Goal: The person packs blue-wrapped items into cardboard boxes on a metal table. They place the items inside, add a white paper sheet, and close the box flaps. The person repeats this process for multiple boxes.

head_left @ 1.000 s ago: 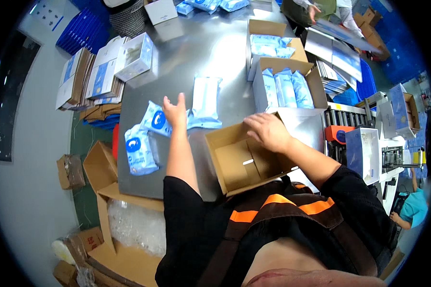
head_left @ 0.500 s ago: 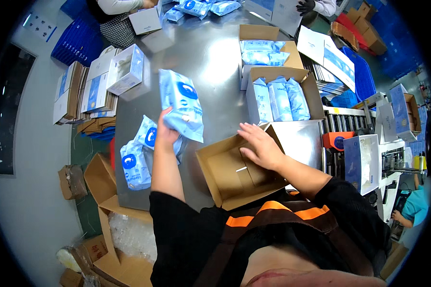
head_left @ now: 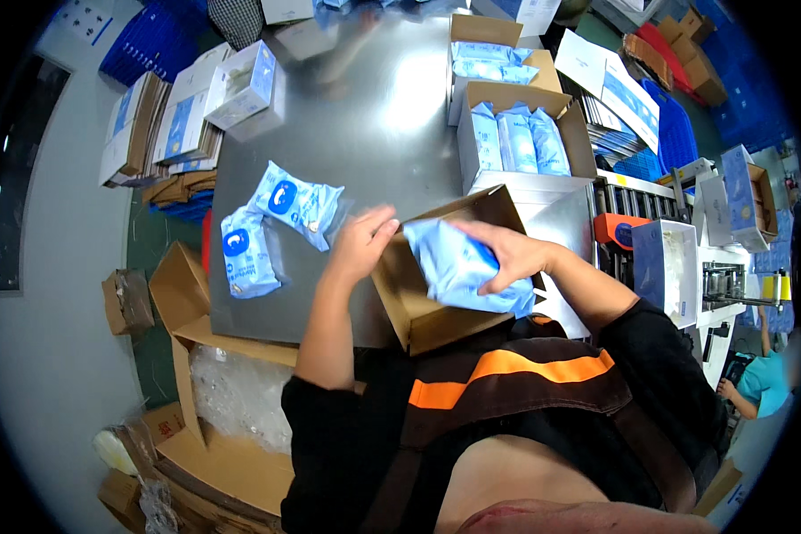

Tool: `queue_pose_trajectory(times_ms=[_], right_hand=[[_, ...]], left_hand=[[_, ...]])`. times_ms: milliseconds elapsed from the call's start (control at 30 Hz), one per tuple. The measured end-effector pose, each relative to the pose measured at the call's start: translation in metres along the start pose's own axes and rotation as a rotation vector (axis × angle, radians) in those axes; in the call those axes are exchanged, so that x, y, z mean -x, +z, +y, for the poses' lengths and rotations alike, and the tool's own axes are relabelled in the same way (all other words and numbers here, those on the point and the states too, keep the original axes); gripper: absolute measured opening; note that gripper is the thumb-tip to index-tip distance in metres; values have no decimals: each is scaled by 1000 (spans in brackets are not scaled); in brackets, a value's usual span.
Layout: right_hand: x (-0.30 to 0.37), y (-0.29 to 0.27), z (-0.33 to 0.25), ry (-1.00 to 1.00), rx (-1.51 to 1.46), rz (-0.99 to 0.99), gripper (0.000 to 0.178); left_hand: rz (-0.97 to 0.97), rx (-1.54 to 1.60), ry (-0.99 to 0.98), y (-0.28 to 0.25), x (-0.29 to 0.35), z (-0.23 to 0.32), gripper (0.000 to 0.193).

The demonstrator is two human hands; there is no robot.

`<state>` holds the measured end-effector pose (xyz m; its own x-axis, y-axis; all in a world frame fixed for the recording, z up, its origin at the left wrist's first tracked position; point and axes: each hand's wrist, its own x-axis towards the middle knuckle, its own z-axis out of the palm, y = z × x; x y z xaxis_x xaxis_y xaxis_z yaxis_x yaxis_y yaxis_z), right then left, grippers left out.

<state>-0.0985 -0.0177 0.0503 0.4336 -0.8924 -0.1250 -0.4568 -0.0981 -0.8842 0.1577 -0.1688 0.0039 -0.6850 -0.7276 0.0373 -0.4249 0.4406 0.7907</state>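
Observation:
My right hand grips a light-blue soft pack, which looks like a pack of wipes, from above. The pack lies tilted over the open brown-lined carton in front of me, partly inside it. My left hand is empty, its fingers stretched toward the carton's left edge and slightly blurred. Left of that hand, two similar packs, one blue and white and another overlapping it, lie on the metal table.
A carton holding several upright packs stands beyond mine, with another filled carton behind it. An open white box and stacked flat cartons are at the left. A roller conveyor runs at right. A carton of clear plastic sits lower left.
The pack that my left hand held above the table is now over the carton in my right hand. My left hand has let go and moved right, beside the carton.

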Motion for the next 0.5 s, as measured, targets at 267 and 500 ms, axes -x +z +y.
queue_pose_trajectory(times_ms=[267,500], right_hand=[[-63,83,33,723,-946,233,86],[-84,148,84,744,142,42,105]], left_hand=[[-90,-56,-273,29,0,13,53],[750,409,-491,-1,-45,-145,49]])
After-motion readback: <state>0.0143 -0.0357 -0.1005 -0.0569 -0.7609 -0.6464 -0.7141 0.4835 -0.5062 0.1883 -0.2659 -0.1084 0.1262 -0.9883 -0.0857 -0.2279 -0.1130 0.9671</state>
